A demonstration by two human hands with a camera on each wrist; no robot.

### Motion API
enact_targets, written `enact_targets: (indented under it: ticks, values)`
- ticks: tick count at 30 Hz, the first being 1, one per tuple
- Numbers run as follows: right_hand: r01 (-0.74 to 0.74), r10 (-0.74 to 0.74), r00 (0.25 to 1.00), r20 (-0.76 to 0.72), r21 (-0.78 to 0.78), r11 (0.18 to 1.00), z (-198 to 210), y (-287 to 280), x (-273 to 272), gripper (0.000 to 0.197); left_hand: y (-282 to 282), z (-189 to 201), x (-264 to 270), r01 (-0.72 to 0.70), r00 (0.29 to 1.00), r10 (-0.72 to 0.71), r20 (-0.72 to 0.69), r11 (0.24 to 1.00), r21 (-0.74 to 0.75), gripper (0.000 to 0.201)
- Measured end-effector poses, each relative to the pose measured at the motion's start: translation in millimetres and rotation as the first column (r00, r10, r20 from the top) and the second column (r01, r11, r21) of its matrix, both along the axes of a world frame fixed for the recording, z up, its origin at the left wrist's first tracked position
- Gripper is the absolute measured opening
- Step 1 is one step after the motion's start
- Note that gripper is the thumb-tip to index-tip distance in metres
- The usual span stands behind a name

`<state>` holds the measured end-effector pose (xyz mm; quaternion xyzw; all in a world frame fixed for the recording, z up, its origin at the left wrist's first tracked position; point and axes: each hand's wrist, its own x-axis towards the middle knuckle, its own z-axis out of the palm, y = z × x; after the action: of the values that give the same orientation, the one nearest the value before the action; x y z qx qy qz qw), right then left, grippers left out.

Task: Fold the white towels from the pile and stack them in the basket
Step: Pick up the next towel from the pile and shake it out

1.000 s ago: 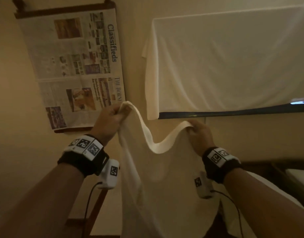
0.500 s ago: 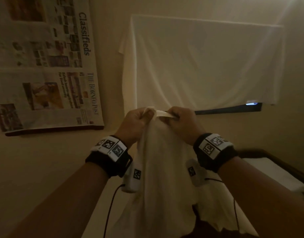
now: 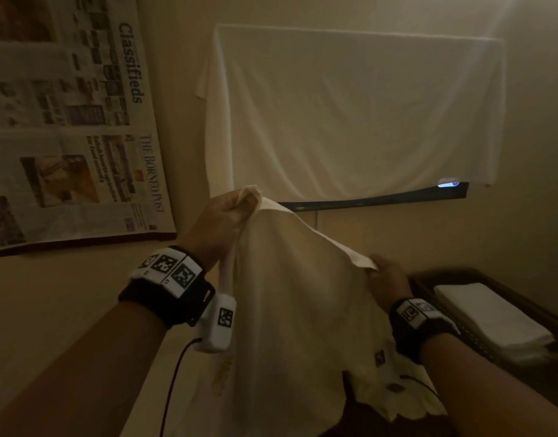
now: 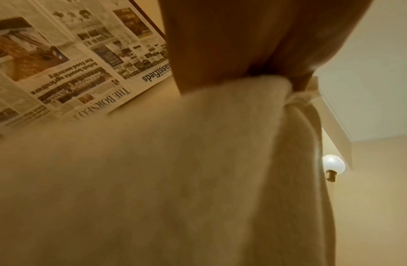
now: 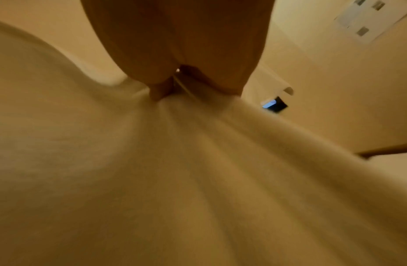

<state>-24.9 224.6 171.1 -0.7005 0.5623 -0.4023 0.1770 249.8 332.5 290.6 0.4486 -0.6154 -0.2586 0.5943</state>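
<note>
Now apart: the left hand (image 3: pixel 222 212) and right hand (image 3: pixel 386 274), which met at one point half a second ago. Left hand raised, fingers curled, pinching the bunched top corner of the towel (image 3: pixel 290 298). Right hand lower and off to the right, pinching another corner. Towel edge stretched on a slant between them, where a second ago it sagged. Remainder hangs down in front of the person.

Basket (image 3: pixel 429 280): dark, at right, partly cut by the frame edge, holding folded towels (image 3: pixel 488 313).

Wall: newspaper (image 3: pixel 72 121) at left; white cloth (image 3: pixel 366 105) draped over a dark object, with a small blue light (image 3: pixel 448 183) at its lower edge.

Hard to make out: both wrist views blurred and filled with fabric; fingertips buried in folds. Pile below the towel dim, outline unclear.
</note>
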Motion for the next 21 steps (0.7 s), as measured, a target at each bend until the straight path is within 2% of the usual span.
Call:
enact_targets:
  ticks: [4, 8, 11, 13, 16, 21]
  values:
    - [-0.098, 0.081, 0.994, -0.070, -0.287, 0.953, 69.3, 5.5, 11.0, 0.029, -12.7, -2.6, -38.8, 0.070, 0.997, -0.070, -0.022, 0.997, 0.020, 0.025]
    - [-0.256, 0.276, 0.960, -0.041, -0.524, 0.812, 121.4, 23.8, 17.2, 0.020, -23.1, 4.2, -83.3, 0.201, 0.974, -0.200, -0.107, 0.980, 0.003, 0.032]
    - [-0.272, 0.330, 0.944, 0.018, -0.524, 0.807, 140.2, 23.5, 8.5, 0.005, -28.9, 6.4, -110.4, 0.246, 0.946, -0.241, -0.219, 0.969, -0.004, 0.036]
    - [-0.248, 0.304, 0.952, 0.031, -0.502, 0.828, 143.0, 18.4, -1.6, 0.011, -32.3, 5.1, -125.0, 0.219, 0.947, -0.216, -0.236, 0.976, -0.014, 0.040]
    - [-0.278, 0.309, 0.951, -0.010, -0.463, 0.842, 135.2, 17.2, -18.9, 0.010, -38.0, 2.2, -140.3, 0.131, 0.980, -0.136, -0.143, 0.990, -0.043, 0.046]
    - [-0.326, 0.338, 0.940, -0.052, -0.435, 0.839, 103.6, 23.7, -46.2, 0.020, -46.1, 4.4, -161.7, 0.066, 0.996, -0.069, -0.055, 0.996, -0.056, 0.025]
